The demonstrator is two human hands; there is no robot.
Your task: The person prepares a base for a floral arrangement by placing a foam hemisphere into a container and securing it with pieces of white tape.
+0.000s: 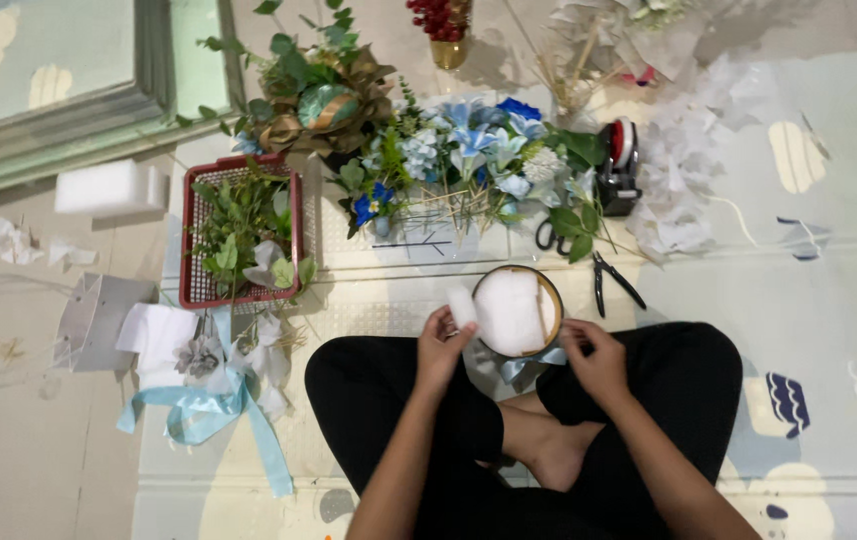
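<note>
A: How far along is the arrangement?

B: Early, I'd judge. The round pot (517, 311), at twelve o'clock from the crossed legs, is packed with white foam but holds no stems yet.

A: And the hands?

B: The left hand (441, 345) pinches a small white foam piece (462, 306) at the pot's rim; the right hand (594, 355) curls against the pot's side. Blue and white artificial flowers (474, 160) lie unused further out, with black pliers (609, 280) at one o'clock.
</note>
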